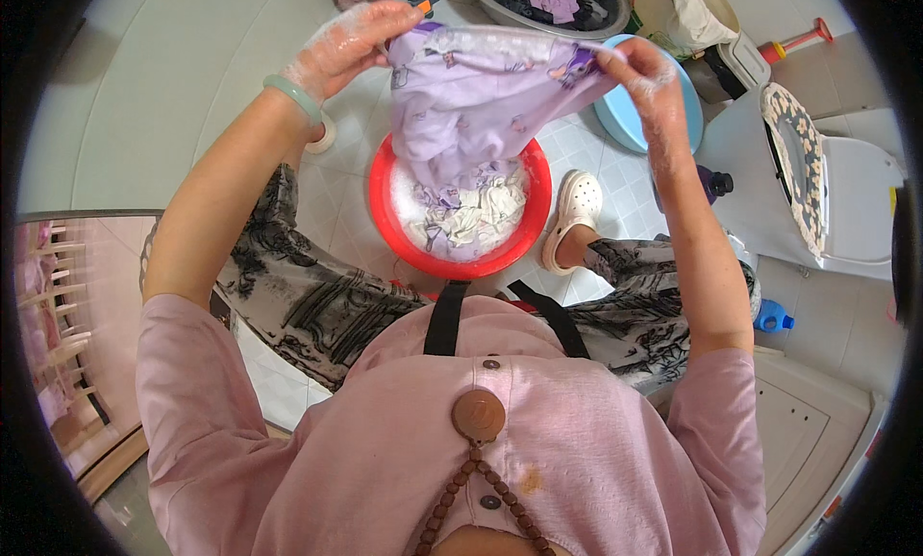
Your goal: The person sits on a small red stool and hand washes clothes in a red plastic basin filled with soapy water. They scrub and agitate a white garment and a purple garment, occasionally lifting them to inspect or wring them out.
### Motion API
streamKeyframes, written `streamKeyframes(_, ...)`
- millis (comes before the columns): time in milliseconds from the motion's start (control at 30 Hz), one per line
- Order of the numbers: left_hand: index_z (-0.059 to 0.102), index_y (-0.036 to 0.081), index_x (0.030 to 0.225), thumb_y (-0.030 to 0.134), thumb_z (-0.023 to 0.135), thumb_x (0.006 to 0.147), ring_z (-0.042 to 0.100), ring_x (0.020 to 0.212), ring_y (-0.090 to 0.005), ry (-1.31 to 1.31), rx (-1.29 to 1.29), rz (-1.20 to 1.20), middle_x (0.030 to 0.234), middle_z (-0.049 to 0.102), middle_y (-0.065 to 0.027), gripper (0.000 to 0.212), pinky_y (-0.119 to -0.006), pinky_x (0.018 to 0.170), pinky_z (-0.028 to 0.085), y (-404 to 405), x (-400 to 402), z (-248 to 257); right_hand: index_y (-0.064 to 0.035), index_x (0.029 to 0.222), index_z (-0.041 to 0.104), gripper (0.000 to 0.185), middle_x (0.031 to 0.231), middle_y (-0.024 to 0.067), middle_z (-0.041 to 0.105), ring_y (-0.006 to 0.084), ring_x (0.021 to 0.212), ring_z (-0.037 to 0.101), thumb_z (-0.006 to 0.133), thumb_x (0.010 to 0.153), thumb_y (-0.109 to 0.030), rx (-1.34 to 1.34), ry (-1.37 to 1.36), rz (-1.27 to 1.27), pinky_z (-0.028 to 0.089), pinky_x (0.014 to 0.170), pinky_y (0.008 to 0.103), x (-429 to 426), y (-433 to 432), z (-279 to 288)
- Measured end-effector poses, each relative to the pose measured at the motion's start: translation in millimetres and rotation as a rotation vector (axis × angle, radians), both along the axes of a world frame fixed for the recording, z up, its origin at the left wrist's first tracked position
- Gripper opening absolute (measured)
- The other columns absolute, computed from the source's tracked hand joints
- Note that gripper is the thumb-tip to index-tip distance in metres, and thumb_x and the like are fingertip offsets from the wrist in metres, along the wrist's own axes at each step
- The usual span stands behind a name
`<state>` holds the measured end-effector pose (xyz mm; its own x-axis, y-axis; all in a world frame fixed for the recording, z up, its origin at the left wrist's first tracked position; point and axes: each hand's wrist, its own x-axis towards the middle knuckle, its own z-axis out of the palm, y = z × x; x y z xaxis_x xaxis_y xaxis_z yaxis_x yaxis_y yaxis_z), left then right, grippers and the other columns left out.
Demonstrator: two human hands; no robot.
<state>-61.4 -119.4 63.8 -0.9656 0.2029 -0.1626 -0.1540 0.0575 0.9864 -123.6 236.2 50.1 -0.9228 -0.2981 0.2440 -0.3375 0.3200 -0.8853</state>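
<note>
A wet lilac garment with a small printed pattern [476,102] is stretched between my two hands. My left hand [346,48], soapy and with a pale green bangle [292,98] at its wrist, grips one upper corner. Suds also cover my right hand [649,73], which pinches the opposite corner. White foam lies along the garment's upper edge. Its lower end hangs into a red basin [532,235] on the floor between my feet. White and lilac wet clothes [472,213] lie among suds in that basin.
Beyond the garment are a metal basin [494,12] with dark and lilac clothes and a light blue basin [613,123]. A toilet [858,195] with a fabric seat cover stands at the right. A dark purple bottle [714,183] and a blue bottle [773,317] are near my right arm.
</note>
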Motion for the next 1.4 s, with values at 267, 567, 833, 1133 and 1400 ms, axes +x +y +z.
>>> streamKeyframes(267, 0.062, 0.006, 0.1, 0.028, 0.056, 0.091, 0.06, 0.097, -0.0189, 0.352, -0.187, -0.17, 0.1, 0.064, -0.0056, 0.024, -0.033, 0.087, 0.045, 30.3, 79.5, -80.0, -0.001, 0.088, 0.061, 0.014, 0.085, 0.0062, 0.058, 0.0173, 0.081, 0.057, 0.069, 0.081, -0.01, 0.213, 0.135, 0.204, 0.047, 0.071, 0.0285, 49.9, 13.3, -64.9)
streamKeyframes(567, 0.063, 0.003, 0.083, 0.018, 0.058, 0.081, 0.062, 0.079, -0.0329, 0.351, -1.041, -0.852, 0.077, 0.063, -0.0169, 0.016, -0.042, 0.069, 0.05, 49.7, 170.5, -230.0, -0.0026, 0.099, 0.063, 0.019, 0.101, 0.0119, 0.061, 0.0243, 0.093, 0.059, 0.056, 0.082, -0.002, 0.783, -0.074, 0.672, 0.047, 0.083, 0.0317, 119.9, 33.3, -226.1)
streamKeyframes(833, 0.056, 0.004, 0.088, 0.023, 0.057, 0.086, 0.058, 0.085, -0.0364, 0.407, -0.794, -0.406, 0.086, 0.058, -0.0174, 0.019, -0.045, 0.078, 0.046, 58.9, 137.9, -258.8, -0.0021, 0.104, 0.059, 0.028, 0.109, 0.0193, 0.059, 0.0355, 0.102, 0.058, 0.065, 0.077, -0.009, 0.849, -0.23, 0.426, 0.046, 0.089, 0.0414, 112.3, 12.1, -243.1)
streamKeyframes(1133, 0.055, 0.003, 0.095, 0.021, 0.062, 0.08, 0.057, 0.094, -0.0363, 0.228, -1.027, -0.285, 0.097, 0.057, -0.0197, 0.025, -0.044, 0.083, 0.046, 126.7, 125.7, -259.7, -0.0051, 0.114, 0.054, 0.036, 0.111, 0.0194, 0.057, 0.037, 0.104, 0.057, 0.056, 0.078, -0.004, 0.903, -0.008, 0.202, 0.047, 0.09, 0.0431, 139.6, -12.3, -247.3)
streamKeyframes(1400, 0.061, 0.003, 0.096, 0.009, 0.05, 0.081, 0.062, 0.092, -0.0347, 0.088, -1.149, -0.133, 0.098, 0.06, -0.0208, 0.02, -0.043, 0.083, 0.05, 119.5, 125.8, -249.3, -0.0028, 0.096, 0.059, 0.018, 0.095, 0.0225, 0.061, 0.0395, 0.088, 0.062, 0.053, 0.079, -0.005, 0.852, -0.115, -0.133, 0.05, 0.079, 0.045, 115.3, 11.0, -232.7)
